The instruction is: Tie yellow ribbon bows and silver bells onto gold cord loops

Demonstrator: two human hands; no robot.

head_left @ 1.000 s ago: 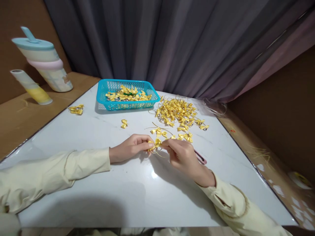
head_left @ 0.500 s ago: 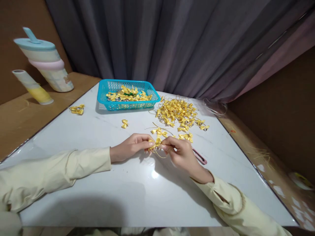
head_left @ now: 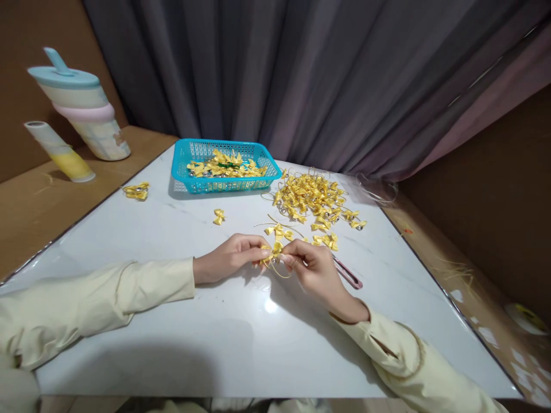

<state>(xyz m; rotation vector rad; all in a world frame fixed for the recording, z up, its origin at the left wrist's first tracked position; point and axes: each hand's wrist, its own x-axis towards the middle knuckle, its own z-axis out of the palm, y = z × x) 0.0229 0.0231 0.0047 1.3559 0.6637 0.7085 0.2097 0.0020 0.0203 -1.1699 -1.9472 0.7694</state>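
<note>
My left hand [head_left: 235,256] pinches a yellow ribbon bow [head_left: 276,249] from its left side, thumb on top. My right hand [head_left: 310,268] grips the same bow from the right with thumb and forefinger. A thin gold cord [head_left: 279,273] loops down below the bow, and a small shiny bit shows between the fingertips. Just beyond my hands lie a few loose bows [head_left: 279,232] and a curved cord. A pink-handled tool [head_left: 349,274] sits partly hidden behind my right hand. Farther back is a heap of yellow bows [head_left: 312,195] with cords and silver bells.
A blue plastic basket [head_left: 226,184] holds more bows at the back. One bow [head_left: 219,216] lies alone, and a small cluster [head_left: 136,190] is at the left. A tumbler [head_left: 92,117] and a yellow-white tube [head_left: 64,155] stand beyond the table's left edge. Grey curtains [head_left: 241,69] hang behind.
My right hand has shifted very slightly, and more of the pink-handled tool shows. Both hands keep hold of the bow; the view has moved a touch.
</note>
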